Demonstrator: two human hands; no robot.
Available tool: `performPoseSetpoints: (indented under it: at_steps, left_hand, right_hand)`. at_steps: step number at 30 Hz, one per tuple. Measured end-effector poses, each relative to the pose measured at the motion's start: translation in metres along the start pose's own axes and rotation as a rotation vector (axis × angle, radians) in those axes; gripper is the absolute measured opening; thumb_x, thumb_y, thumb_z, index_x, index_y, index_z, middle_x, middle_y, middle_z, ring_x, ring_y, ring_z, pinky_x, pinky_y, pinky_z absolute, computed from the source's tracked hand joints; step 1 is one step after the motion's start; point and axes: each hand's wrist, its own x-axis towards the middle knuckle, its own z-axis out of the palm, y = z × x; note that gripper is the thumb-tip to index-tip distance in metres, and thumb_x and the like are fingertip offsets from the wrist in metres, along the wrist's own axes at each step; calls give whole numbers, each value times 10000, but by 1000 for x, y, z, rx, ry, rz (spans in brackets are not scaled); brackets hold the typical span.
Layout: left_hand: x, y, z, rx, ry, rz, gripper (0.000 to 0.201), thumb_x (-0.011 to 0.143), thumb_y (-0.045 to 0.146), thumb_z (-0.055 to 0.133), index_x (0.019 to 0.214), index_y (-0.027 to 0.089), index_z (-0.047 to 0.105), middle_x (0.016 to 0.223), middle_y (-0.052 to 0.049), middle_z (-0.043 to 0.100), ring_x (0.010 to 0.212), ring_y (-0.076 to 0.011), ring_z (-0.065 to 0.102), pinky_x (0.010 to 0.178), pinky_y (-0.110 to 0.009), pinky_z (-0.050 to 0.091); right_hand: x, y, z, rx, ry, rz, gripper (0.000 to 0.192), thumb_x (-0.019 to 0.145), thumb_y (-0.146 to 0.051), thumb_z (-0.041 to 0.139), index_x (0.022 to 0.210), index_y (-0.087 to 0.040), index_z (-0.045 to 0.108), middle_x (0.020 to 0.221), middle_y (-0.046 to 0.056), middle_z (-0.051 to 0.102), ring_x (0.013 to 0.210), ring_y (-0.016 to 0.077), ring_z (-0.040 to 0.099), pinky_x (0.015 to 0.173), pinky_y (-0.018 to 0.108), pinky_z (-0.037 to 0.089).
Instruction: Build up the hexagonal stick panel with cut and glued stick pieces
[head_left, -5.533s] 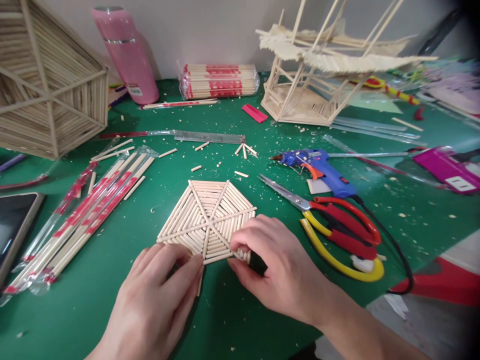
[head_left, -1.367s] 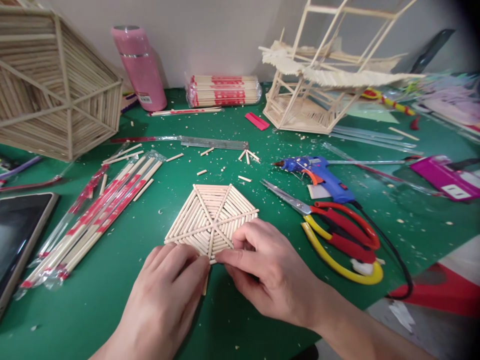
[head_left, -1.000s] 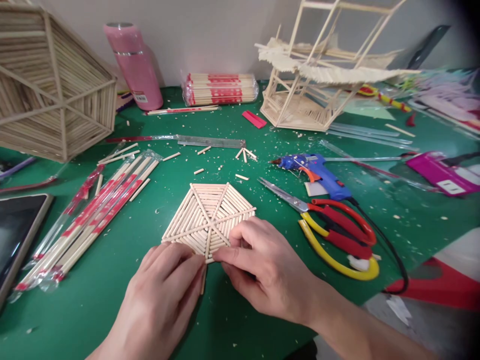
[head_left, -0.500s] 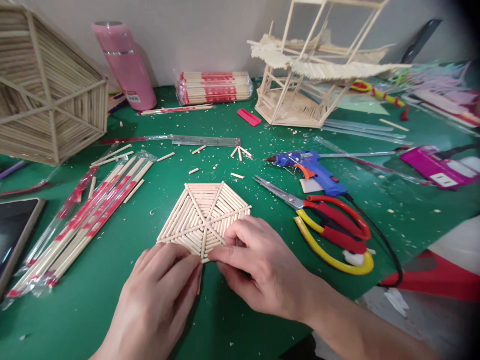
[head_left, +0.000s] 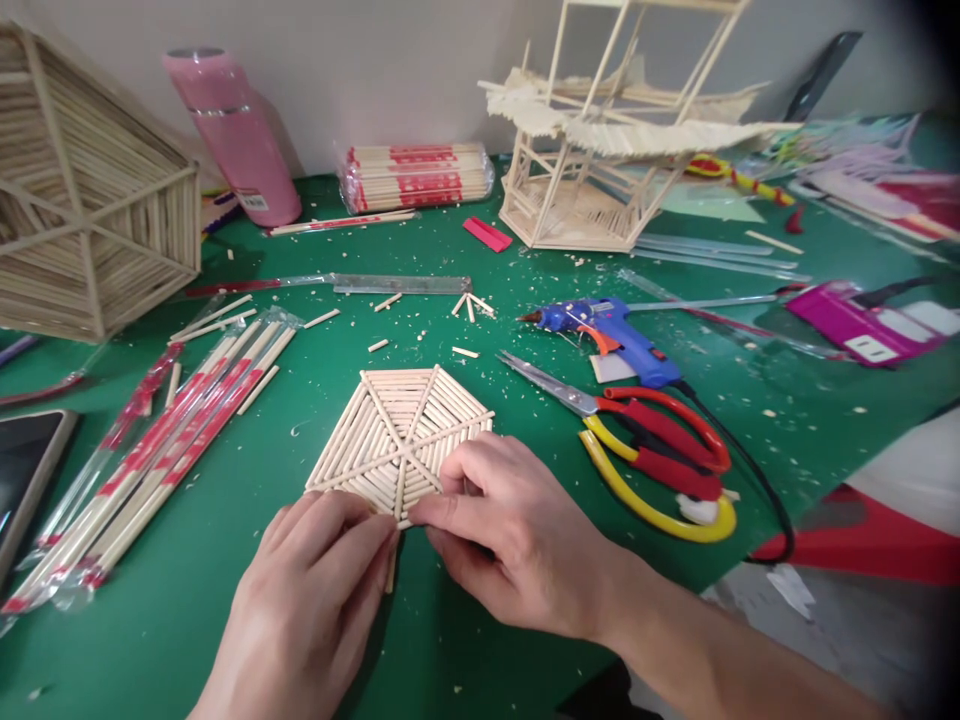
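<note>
A hexagonal panel of wooden sticks point(head_left: 401, 440) lies on the green table point(head_left: 525, 640), with spokes crossing at its middle. My left hand point(head_left: 307, 590) is closed on the panel's near left edge, thumb and fingertips at the near corner. Opposite it, my right hand point(head_left: 510, 540) pinches the near right edge, its fingers curled over the sticks. A loose stick point(head_left: 391, 565) sticks out beneath the near corner, beside my left fingers. What lies under both sets of fingertips is hidden.
Scissors point(head_left: 645, 450) and a blue glue gun point(head_left: 607, 335) lie to the right. Packaged chopsticks point(head_left: 180, 440) and a phone point(head_left: 34, 470) are on the left. Behind stand a pink bottle point(head_left: 232, 135), a stick-built model point(head_left: 585, 170) and a larger stick panel point(head_left: 86, 220).
The whole view has shifted slightly, so things appear a little farther left. Both hands keep their hold on the panel's near edge.
</note>
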Motion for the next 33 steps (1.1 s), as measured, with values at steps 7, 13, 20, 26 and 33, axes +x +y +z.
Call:
performPoseSetpoints:
  at_steps: [7,13,20,26,33]
  left_hand:
    - [-1,-1,-3,-16,-34,-8,100,834,182,499,902,229,555,824,-19,565,714,-157,550,602,-273,446]
    - [-1,-1,-3,-33,-20,-29,130,826,159,508,908,230,579,825,-23,591,718,-158,558,624,-282,441]
    - [-5,-2,-1,-74,63,-16,163,820,135,507,934,224,584,815,-31,615,713,-156,572,674,-294,450]
    - [-6,2,-19,-326,58,-134,122,786,176,567,870,248,619,819,-16,636,721,-142,619,633,-203,506]
    - [13,14,-17,-1266,198,-714,132,757,360,639,721,234,655,653,2,567,619,-133,547,581,-253,495]
  right_hand:
    - [0,2,-2,93,65,-6,214,808,-154,501,962,-166,649,793,38,531,749,167,479,682,334,407]
    - [-4,7,-7,222,339,59,253,812,-93,487,1021,-172,607,833,45,582,786,164,533,695,324,473]
    - [-10,7,-25,176,492,111,266,799,-75,510,1029,-176,598,804,25,544,719,145,535,617,291,470]
    - [-38,30,-61,-34,675,366,226,835,-154,518,1045,-209,579,771,1,475,667,132,507,593,267,460]
    - [-72,54,-82,-268,530,588,170,824,-274,519,983,-221,549,886,57,567,777,193,592,658,316,514]
